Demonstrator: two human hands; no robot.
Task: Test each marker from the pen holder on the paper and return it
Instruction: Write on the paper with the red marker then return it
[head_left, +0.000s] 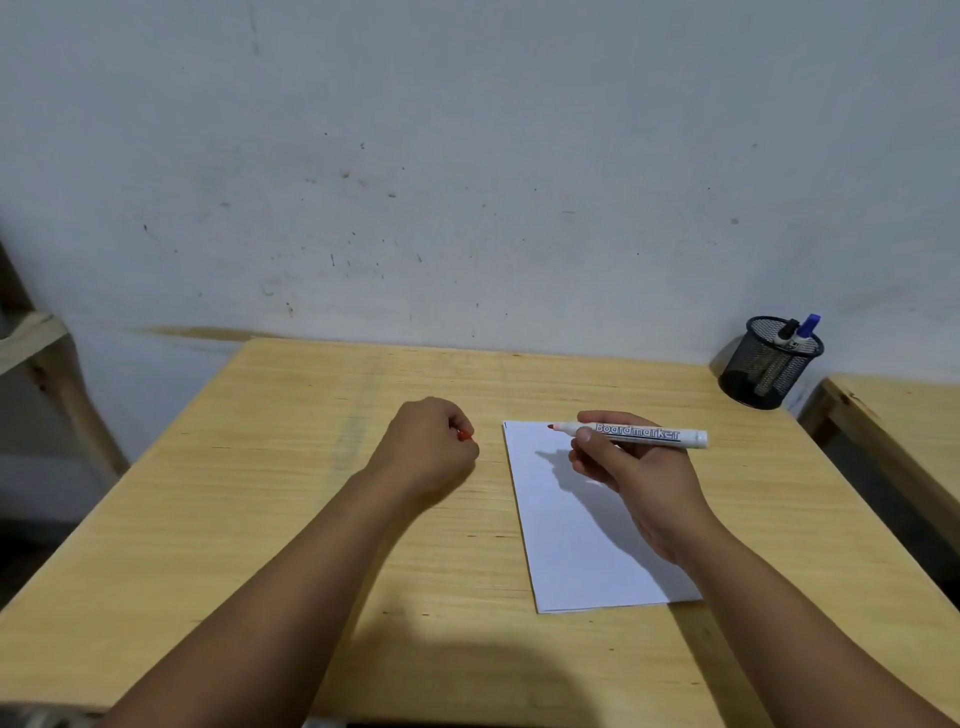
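Observation:
My right hand (636, 467) holds an uncapped white board marker (641, 433) with a red tip, lying roughly level above the top of the white paper (566, 540). The tip points left and sits just above the sheet's upper edge. My left hand (431, 447) is closed around the red cap (465, 435), resting on the table left of the paper. A black mesh pen holder (769, 364) stands at the table's far right corner with two markers in it, one blue-capped (809, 326) and one black-capped (787, 332).
The wooden table (311, 467) stands against a scuffed pale wall. A second wooden table (904, 415) sits close on the right, with a narrow gap between them. A wooden frame (47, 364) stands at the left.

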